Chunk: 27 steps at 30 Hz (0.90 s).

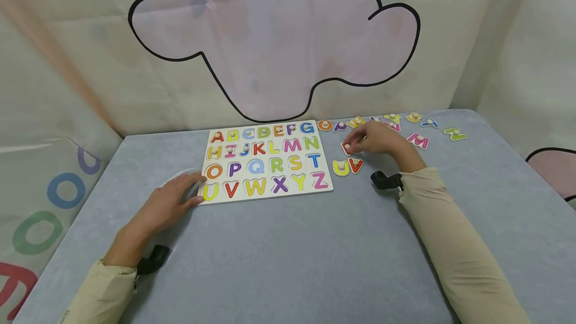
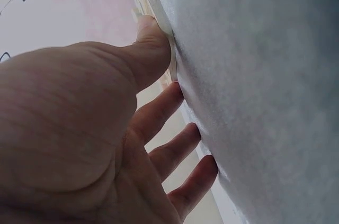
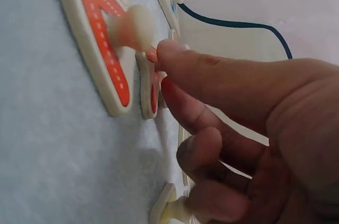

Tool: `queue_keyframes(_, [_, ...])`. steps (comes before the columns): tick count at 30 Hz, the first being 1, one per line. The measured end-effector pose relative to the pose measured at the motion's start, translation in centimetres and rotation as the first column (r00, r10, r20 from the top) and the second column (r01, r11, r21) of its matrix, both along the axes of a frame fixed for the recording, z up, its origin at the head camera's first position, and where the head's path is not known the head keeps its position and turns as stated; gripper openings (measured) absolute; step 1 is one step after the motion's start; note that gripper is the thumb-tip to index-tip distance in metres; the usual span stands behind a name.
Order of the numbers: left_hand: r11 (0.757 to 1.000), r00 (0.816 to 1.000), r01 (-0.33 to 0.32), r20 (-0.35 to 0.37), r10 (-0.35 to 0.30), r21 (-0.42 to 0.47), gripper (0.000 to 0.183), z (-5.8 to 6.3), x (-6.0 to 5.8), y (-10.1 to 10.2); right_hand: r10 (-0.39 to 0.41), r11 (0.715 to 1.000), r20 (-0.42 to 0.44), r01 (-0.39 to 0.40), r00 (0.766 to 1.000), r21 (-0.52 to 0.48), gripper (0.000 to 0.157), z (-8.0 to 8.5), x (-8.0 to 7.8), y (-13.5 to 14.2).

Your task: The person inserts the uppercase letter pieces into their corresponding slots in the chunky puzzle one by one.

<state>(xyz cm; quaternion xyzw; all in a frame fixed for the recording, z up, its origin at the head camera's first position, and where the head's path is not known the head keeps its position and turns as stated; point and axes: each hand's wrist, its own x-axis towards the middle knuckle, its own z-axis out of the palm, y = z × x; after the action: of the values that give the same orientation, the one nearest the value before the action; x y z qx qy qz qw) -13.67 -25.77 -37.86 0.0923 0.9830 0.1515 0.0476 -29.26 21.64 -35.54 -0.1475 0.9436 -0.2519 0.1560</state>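
Note:
A white alphabet puzzle board [image 1: 265,199] lies on the table with coloured letters in rows, several in the upper rows bearing knobs. At its lower left corner my left hand [image 1: 168,204] rests with fingers extended. The left wrist view shows its thumb [image 2: 153,49] against the board's edge and the other fingertips on the tabletop. Right of the board, my right hand [image 1: 375,139] pinches a small red letter piece [image 1: 345,148] between thumb and forefinger. Fingers hide most of that piece. Nearest to it are a yellow U piece [image 1: 340,168] and a red V piece [image 1: 355,165].
Along the table's back edge lie more knobbed pieces, among them an orange O [image 1: 325,125], a pink M [image 1: 418,140] and a green Z [image 1: 455,134]. A printed cloth wall [image 1: 270,64] rises right behind the table [image 1: 288,259].

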Motion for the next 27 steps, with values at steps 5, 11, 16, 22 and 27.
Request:
queue_keyframes(5, [1.000,1.000,0.002,-0.007,-0.002,-0.001,0.050,0.1,0.0,0.0,0.000,1.000,0.006,0.000,1.000,-0.028,0.023,0.1,0.1,-0.1])
queue_keyframes(11, [1.000,1.000,0.011,-0.014,-0.011,0.000,0.048,-0.1,0.0,-0.1,0.001,0.999,0.005,-0.001,1.000,-0.037,0.022,-0.2,0.0,-0.2])
queue_keyframes(16, [1.000,1.000,0.014,-0.014,-0.014,0.001,0.048,0.0,-0.1,-0.1,-0.012,0.999,-0.002,0.012,1.000,-0.034,0.024,-0.1,0.0,-0.6])
queue_keyframes(22, [1.000,1.000,0.021,-0.022,-0.021,0.002,0.047,0.1,-0.1,-0.1,-0.045,0.998,-0.007,0.045,0.999,-0.044,0.025,0.8,0.4,-1.2])
queue_keyframes(27, [1.000,0.999,0.027,-0.018,-0.027,0.001,0.048,0.2,0.1,-0.1,-0.021,0.998,-0.053,0.018,0.998,-0.055,0.022,1.3,0.6,-2.1])
